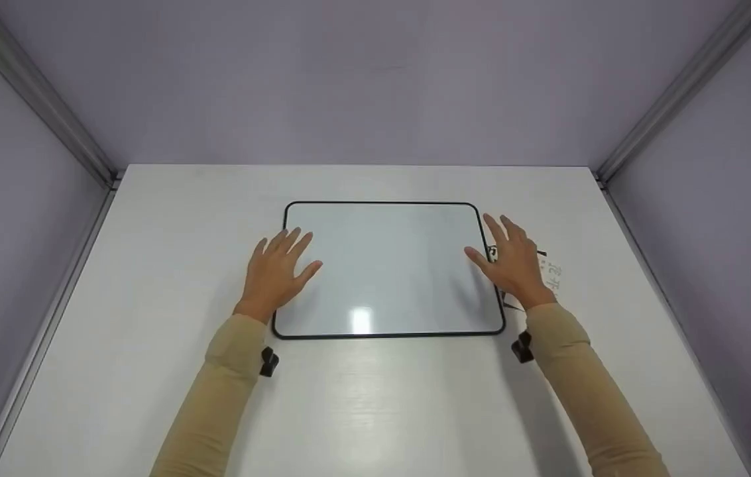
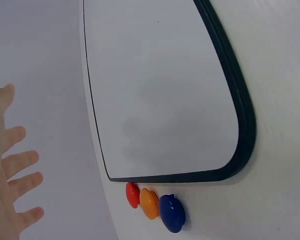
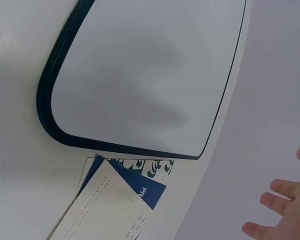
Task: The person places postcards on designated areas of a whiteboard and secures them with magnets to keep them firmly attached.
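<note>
The left hand (image 1: pixel 274 275) and right hand (image 1: pixel 514 262) hold nothing; the fingers of both are spread wide. The framed white board (image 1: pixel 388 265) lies between the two sets of fingers. Coloured pieces (image 2: pixel 149 203) sit just beside its edge on the left fingers' side; printed cards (image 3: pixel 102 205) lie on the right fingers' side. Caution: uneven sideways pressure could skew the board into the coloured pieces or cards; dragging fingertips could smudge its surface.

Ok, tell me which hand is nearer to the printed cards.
Right. In the head view the right hand partly covers the cards; the left hand is across the board, at its opposite edge.
</note>
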`<action>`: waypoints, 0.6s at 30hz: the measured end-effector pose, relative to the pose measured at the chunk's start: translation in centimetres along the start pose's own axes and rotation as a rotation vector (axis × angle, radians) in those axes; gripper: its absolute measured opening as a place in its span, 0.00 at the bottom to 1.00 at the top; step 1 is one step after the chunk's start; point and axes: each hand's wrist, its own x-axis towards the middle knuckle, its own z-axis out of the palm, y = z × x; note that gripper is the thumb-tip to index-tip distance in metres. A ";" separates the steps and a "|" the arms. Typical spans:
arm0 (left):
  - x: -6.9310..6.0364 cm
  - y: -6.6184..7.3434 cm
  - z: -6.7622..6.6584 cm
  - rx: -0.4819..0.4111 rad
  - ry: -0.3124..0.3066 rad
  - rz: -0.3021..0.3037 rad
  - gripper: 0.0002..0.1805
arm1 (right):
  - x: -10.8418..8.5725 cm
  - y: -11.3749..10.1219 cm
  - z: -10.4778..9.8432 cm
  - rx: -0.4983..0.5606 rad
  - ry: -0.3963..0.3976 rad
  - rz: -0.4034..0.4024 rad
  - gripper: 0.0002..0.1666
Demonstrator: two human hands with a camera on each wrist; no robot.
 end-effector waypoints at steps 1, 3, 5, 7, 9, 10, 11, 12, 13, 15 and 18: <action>-0.2 0.0 0.1 -0.010 0.002 0.010 0.33 | -0.1 0.0 0.1 0.013 0.001 0.001 0.46; -0.6 -0.1 0.3 -0.019 0.000 0.028 0.33 | -0.2 -0.1 0.3 0.029 -0.002 0.004 0.46; -1.0 -0.1 0.6 -0.027 -0.007 0.039 0.32 | -0.4 -0.1 0.5 0.041 -0.009 0.010 0.45; -1.3 -0.2 0.8 -0.031 -0.019 0.041 0.32 | -0.7 -0.2 0.8 0.053 -0.016 0.010 0.45; -1.7 -0.2 1.0 -0.033 -0.024 0.047 0.31 | -0.9 -0.2 1.0 0.067 -0.019 0.010 0.44; -1.9 -0.1 1.1 -0.037 -0.024 0.051 0.31 | -1.1 -0.1 1.1 0.078 -0.019 0.010 0.44; -2.1 -0.1 1.3 -0.037 -0.021 0.061 0.30 | -1.2 -0.1 1.1 0.094 -0.020 0.013 0.44; -2.2 -0.1 1.4 -0.034 -0.020 0.072 0.30 | -1.3 0.0 1.2 0.105 -0.021 0.015 0.43; -2.4 -0.1 1.5 -0.034 -0.021 0.084 0.30 | -1.5 0.0 1.3 0.115 -0.024 0.018 0.43; -2.7 -0.1 1.8 -0.035 -0.020 0.109 0.29 | -1.6 0.1 1.4 0.138 -0.032 0.025 0.43; -3.3 -0.2 2.2 -0.055 -0.035 0.133 0.29 | -1.8 0.3 1.6 0.164 -0.057 0.037 0.42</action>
